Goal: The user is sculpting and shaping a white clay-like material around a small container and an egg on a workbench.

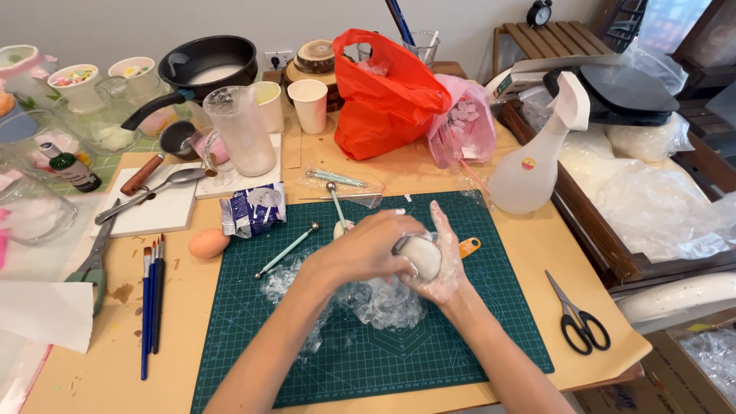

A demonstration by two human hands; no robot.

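Over the middle of the green cutting mat (460,337) the person held a pale, egg-shaped lump of clay (420,255) between both hands. The right hand (443,257) cupped it from below and from the right, palm up and dusted white, fingers wrapped loosely round it. The left hand (366,247) lay over the top from the left, fingers curled down onto the lump, so both hands were closed about the same piece and neither was free. It hung just above a crumpled sheet of clear plastic wrap (368,300) spread on the mat.

Judging from that hold, the shaping looked best done with light, even pressure, the lump turned a little between presses so that no flat spot formed. The lower palm seemed the better support; the upper fingers should smooth rather than pinch, since the surface looked soft enough to take a print. Keeping it over the wrap seemed wise, as crumbs would then fall there and not on the mat.

Two ball-tipped modelling tools (286,251) lay just to the left and far side of the hands, and an orange-handled tool (469,247) peeped out at the right, partly hidden. A peach-coloured egg (207,243) sat off the mat's left edge, paintbrushes (151,307) nearer, scissors (576,318) well to the right, and a white spray bottle (537,165) beyond the far right corner.
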